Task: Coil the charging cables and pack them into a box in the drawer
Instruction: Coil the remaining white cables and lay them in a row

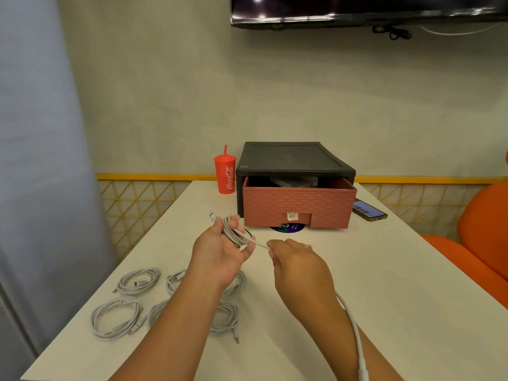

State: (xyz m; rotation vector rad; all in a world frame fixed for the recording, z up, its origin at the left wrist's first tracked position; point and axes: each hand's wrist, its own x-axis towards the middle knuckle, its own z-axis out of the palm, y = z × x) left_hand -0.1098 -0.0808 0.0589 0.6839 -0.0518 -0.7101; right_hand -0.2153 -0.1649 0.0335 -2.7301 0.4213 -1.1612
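Nearest, finished coils (118, 317) lie on the table (384, 298). The right hand (297, 259) pinches the cable (232, 232), whose short taut strand runs left into loops gripped by the left hand (222, 248). The open drawer (299, 204) stands beyond.

The drawer (299, 207) is pulled only partly out of its dark case (294, 158), leaving a narrow gap on top, with dark things inside. A red cup (225, 174) stands just left of the case; a phone (369, 211) lies just right. Coiled cables (136, 283) crowd the table's (384, 298) near left. The right side offers open tabletop up to the drawer front.
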